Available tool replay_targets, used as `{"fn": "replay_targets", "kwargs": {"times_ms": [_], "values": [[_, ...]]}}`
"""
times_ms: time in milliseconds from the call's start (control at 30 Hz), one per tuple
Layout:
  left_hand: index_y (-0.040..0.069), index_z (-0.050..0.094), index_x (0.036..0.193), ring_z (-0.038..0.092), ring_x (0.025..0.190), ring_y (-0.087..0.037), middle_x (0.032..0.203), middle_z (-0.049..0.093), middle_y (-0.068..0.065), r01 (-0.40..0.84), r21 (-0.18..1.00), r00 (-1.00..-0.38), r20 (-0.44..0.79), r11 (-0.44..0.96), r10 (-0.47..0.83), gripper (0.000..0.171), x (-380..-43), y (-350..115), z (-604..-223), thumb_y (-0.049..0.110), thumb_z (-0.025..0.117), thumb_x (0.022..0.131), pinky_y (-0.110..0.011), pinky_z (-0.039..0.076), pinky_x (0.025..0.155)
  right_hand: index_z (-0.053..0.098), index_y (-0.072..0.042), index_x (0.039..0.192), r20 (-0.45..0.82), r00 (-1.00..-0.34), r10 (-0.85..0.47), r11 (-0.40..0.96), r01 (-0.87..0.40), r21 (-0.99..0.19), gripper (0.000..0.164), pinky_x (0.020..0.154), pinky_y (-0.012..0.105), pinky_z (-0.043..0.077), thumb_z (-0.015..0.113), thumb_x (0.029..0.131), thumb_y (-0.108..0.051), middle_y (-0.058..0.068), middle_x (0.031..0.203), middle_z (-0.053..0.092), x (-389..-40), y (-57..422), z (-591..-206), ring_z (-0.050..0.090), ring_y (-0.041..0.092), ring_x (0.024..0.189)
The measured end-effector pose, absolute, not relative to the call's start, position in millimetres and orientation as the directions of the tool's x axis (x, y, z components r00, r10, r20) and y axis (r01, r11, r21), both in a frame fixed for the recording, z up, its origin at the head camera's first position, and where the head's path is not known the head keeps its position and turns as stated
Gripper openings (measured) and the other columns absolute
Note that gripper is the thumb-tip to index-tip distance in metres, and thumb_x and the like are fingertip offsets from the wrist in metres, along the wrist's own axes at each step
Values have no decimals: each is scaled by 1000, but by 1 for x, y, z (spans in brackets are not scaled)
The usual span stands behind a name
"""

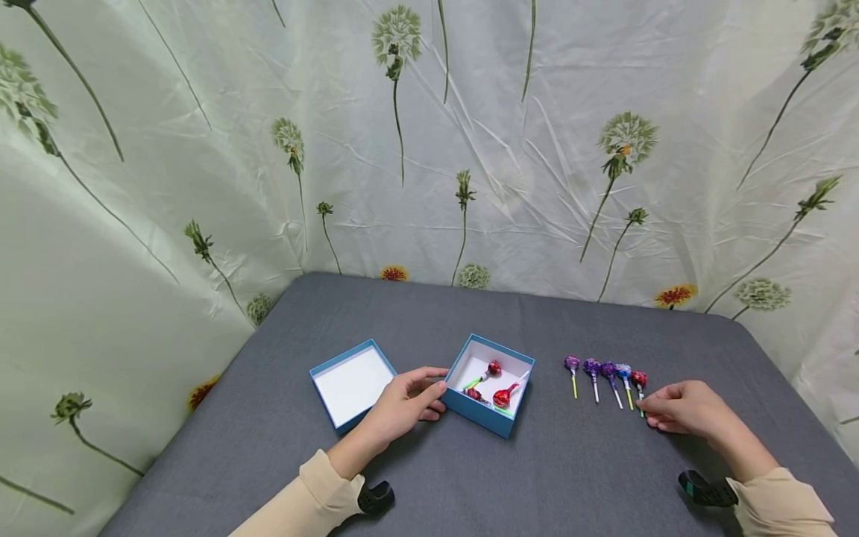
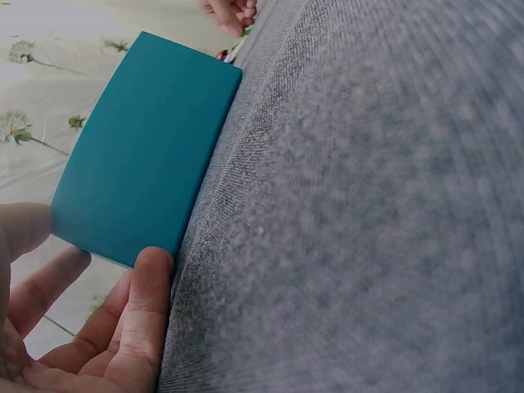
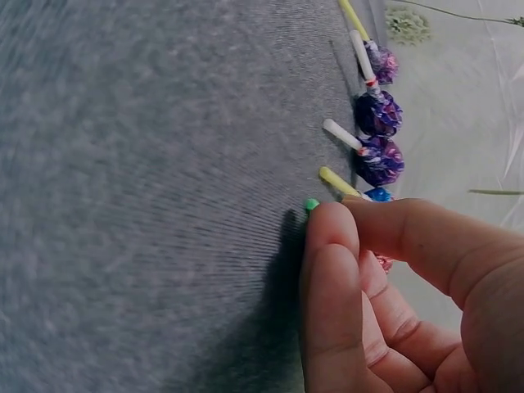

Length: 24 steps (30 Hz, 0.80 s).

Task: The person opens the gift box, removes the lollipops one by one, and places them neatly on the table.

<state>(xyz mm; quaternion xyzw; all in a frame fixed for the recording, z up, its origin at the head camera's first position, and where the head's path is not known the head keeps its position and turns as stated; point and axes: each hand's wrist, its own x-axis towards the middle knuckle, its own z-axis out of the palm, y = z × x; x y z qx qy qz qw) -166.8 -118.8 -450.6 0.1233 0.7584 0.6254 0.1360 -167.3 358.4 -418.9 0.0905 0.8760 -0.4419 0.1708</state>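
My left hand [image 1: 406, 401] holds the near left corner of an open blue box [image 1: 479, 416], thumb at the rim and other fingers against its outer wall. Inside the white-lined box lie several red-wrapped lollipops [image 1: 501, 397]. Over at the right, my right hand [image 1: 691, 406] pinches the green stick of a red lollipop [image 1: 639, 378] between thumb and fingertips. The tip of that green stick [image 3: 311, 204] pokes out past the fingers in the right wrist view, where its head is mostly hidden. This lollipop is at the right end of a row, beside a blue lollipop [image 1: 622, 371].
A blue box lid [image 1: 354, 384] lies white inside up, left of the box. Purple lollipops [image 1: 591, 366] and a pinkish one [image 1: 571, 362] continue the row to the left. Grey cloth covers the table [image 1: 550, 477]; a flower-print curtain [image 1: 510, 164] hangs behind it.
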Motion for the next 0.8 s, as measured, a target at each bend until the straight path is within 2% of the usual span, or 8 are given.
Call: {"fn": "replay_targets", "kwargs": {"times_ms": [200,433,800], "values": [[8,64,147,76,97,-20,124,75,-16,18,982,-934,-51,189,354,42,-167,-118,-450,28,64,110,-36,67,85,74,4,95,-350,-937,-4,633,268,-726,25,63,22,62,68,105,-18,-4,74,73,-169,358,-403,69,5,67],[8,64,146,76,97,-20,123,75,-16,19,982,-936,-49,189,349,41,-167,-118,-449,27,64,110,-36,67,85,74,9,102,-313,-947,-67,661,193,-725,29,65,23,63,63,108,-17,-3,78,74,-178,347,-376,70,5,70],[8,64,146,76,97,-20,122,75,-16,18,983,-935,-48,182,351,41,-167,-118,-449,27,64,110,-36,67,84,75,4,109,-305,-934,-183,677,105,-728,30,65,22,61,64,109,-24,-3,80,74,-198,302,-343,69,5,72]]}}
